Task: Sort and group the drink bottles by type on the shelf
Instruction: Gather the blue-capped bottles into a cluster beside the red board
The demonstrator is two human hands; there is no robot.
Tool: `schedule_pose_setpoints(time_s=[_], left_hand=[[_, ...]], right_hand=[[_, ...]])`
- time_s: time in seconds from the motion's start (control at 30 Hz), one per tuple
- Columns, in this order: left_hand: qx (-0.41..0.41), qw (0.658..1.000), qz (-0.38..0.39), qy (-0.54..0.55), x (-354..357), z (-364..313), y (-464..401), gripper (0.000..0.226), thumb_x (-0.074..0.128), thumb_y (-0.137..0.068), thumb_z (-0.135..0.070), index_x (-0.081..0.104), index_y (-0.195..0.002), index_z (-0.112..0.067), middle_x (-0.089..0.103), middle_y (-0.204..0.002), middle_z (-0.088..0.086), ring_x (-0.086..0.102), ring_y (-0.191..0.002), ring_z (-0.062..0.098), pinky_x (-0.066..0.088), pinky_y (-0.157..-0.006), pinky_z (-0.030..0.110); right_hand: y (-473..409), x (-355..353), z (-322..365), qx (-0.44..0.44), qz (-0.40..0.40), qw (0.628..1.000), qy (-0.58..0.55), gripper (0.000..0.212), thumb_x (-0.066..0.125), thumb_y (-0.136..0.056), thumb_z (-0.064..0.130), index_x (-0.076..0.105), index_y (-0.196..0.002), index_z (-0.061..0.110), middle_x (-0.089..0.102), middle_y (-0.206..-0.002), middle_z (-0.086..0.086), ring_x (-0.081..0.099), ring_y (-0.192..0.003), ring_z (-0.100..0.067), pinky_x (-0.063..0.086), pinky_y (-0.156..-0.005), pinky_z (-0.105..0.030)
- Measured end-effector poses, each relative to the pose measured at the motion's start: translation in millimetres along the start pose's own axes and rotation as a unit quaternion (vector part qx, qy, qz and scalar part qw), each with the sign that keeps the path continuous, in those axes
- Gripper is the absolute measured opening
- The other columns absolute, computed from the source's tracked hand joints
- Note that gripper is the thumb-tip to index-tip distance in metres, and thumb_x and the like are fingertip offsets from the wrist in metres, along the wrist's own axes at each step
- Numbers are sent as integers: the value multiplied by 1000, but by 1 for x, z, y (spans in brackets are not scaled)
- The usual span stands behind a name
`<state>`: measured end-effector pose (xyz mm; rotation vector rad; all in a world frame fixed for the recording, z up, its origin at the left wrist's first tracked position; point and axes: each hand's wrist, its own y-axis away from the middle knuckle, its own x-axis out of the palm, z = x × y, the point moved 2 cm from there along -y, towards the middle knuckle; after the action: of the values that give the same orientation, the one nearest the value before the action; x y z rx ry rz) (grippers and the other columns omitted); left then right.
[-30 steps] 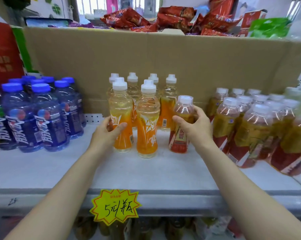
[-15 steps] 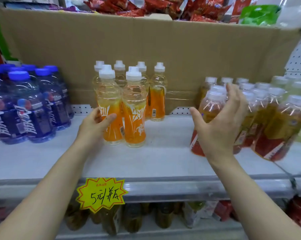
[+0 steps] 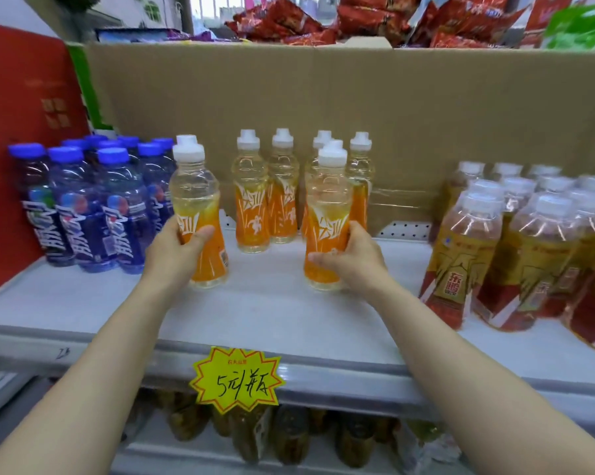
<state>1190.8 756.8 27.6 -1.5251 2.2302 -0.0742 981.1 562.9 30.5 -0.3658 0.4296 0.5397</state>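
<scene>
Hands (image 3: 265, 258) gripping orange bottles (image 3: 328, 221), blue bottles (image 3: 83, 207) beside

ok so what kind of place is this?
Most likely a small shop. Drink bottles stand grouped by type on a white shelf, a handwritten yellow price tag hangs on its front edge, and packaged snacks are piled above a cardboard box.

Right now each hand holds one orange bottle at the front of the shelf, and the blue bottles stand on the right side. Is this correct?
Not quite. The head view shows the blue bottles on the left side, not the right. The rest holds: the left hand and the right hand each hold one orange bottle at the front of the shelf.
</scene>
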Motion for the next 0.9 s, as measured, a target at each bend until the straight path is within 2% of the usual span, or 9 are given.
schedule_pose_setpoints(time_s=[0.17,0.27,0.3,0.37,0.47,0.57,0.63,0.77,0.9], left_hand=[[-25,999,-44,5,-9,7,3,54,67,-93,-46,52,-140,-24,60,-137,2,57,-127,27,45,-108,50],[140,972,-190,-2,-4,-24,45,66,73,-91,-36,43,-146,-14,48,-144,5,44,-135,24,38,-113,41],[214,955,-205,8,4,-38,59,63,74,-91,-33,45,-143,-13,47,-140,1,45,-132,21,38,-112,36],[294,944,-151,15,29,-62,73,56,74,-91,-33,50,-138,-15,49,-133,-7,48,-125,14,40,-105,26],[189,981,-28,30,72,-70,49,71,72,-90,-44,40,-149,-21,44,-145,-4,41,-130,6,39,-106,26],[2,998,-26,50,98,-56,-6,94,73,-87,-51,21,-159,-22,32,-160,4,34,-147,24,37,-116,50],[-73,995,-22,56,105,-40,-33,97,73,-88,-49,16,-161,-22,31,-163,7,30,-150,31,32,-118,55],[-76,994,-3,76,106,-16,-46,63,70,-94,-38,43,-149,-24,56,-145,2,53,-134,28,42,-109,47],[-53,992,45,107,103,-9,-51,64,78,-88,-29,48,-144,-20,61,-135,0,58,-120,21,46,-99,37]], right_hand=[[-17,-20,-16,76,-79,994,13,78,92,-72,35,47,-133,15,64,-133,-6,60,-123,-31,49,-103,-45],[-28,-24,-15,85,-71,994,19,81,93,-73,34,45,-136,15,62,-136,-6,58,-126,-31,48,-102,-44],[-32,-22,-16,85,-69,994,16,82,93,-73,34,44,-137,15,61,-137,-6,58,-127,-32,47,-102,-45],[-39,-18,-20,82,-71,994,-9,86,92,-74,33,42,-141,16,61,-138,-5,58,-127,-31,48,-104,-45],[-40,-12,-31,65,-69,992,-78,90,91,-75,35,39,-147,22,60,-139,0,60,-123,-23,49,-99,-39],[-39,-10,-38,43,-57,992,-103,92,90,-76,39,37,-150,24,59,-138,3,60,-120,-19,50,-99,-36],[-39,-10,-43,30,-53,993,-106,92,90,-75,40,37,-149,24,60,-137,4,60,-119,-18,50,-98,-34],[-41,-11,-47,15,-46,993,-108,89,88,-78,40,37,-149,25,60,-136,4,61,-118,-18,50,-96,-33],[-45,-9,-48,12,-52,993,-105,88,86,-80,42,36,-150,24,59,-137,5,60,-121,-19,48,-96,-33]])
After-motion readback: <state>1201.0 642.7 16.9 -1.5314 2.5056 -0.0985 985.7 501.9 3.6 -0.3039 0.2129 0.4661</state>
